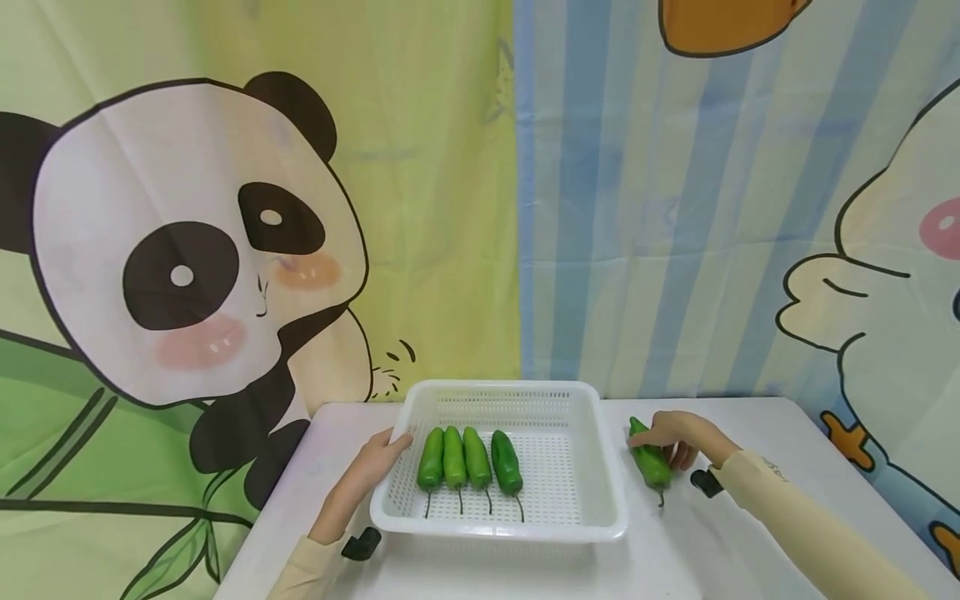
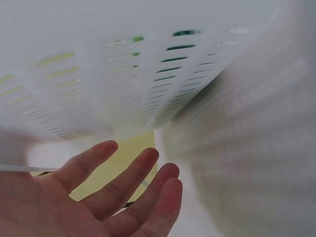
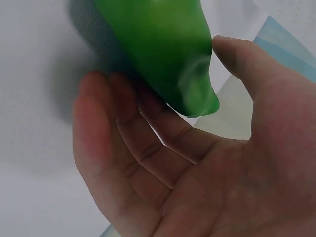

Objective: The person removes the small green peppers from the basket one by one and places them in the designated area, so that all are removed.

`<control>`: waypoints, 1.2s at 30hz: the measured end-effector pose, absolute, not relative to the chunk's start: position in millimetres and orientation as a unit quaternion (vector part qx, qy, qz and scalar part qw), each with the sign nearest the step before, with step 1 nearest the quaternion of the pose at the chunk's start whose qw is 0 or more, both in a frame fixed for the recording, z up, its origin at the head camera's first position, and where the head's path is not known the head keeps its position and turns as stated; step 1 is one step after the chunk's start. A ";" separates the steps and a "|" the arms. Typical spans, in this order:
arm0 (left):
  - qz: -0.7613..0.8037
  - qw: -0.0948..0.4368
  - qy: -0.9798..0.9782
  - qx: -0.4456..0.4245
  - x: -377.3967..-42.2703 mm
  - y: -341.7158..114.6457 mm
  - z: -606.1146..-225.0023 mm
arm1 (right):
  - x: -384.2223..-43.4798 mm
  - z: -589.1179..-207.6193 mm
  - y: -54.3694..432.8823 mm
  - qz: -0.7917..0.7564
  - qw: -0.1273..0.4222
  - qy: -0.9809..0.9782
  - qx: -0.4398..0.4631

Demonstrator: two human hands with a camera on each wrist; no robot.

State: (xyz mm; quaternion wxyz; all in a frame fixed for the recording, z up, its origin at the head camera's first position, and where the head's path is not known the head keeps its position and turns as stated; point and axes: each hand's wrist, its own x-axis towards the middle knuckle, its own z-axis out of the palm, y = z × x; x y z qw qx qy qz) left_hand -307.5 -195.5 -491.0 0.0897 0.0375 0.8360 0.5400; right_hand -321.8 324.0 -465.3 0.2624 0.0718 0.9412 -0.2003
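A white slotted plastic basket (image 1: pixel 498 531) stands on the table, with several green peppers (image 1: pixel 477 460) lying side by side in its left half, stems toward me. My left hand (image 1: pixel 372 463) holds the basket's left rim, thumb hooked over the edge. Seen from the left wrist, the other fingers (image 2: pixel 116 195) are spread below the rim, outside the slotted wall. Right of the basket, another green pepper (image 1: pixel 654 469) lies on the table under my right hand (image 1: pixel 687 433). In the right wrist view its tip end (image 3: pixel 197 91) sits between my thumb and curled fingers.
The white table (image 1: pixel 757 433) extends to both sides of the basket and in front of it. Behind it hangs a curtain (image 1: pixel 442 250) with a cartoon panda and blue stripes. A small black device (image 1: pixel 362 544) is at my left wrist, another (image 1: pixel 706 483) at my right.
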 end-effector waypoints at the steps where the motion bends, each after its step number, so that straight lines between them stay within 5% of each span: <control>1: 0.540 0.089 0.836 0.037 -307.4 -195.5 -491.2 | -321.2 -464.6 324.0 -0.199 0.262 0.941 0.073; 36: 0.534 0.086 0.840 0.040 -307.0 -195.3 -491.9 | -320.1 -372.1 314.5 -0.185 0.241 0.953 0.007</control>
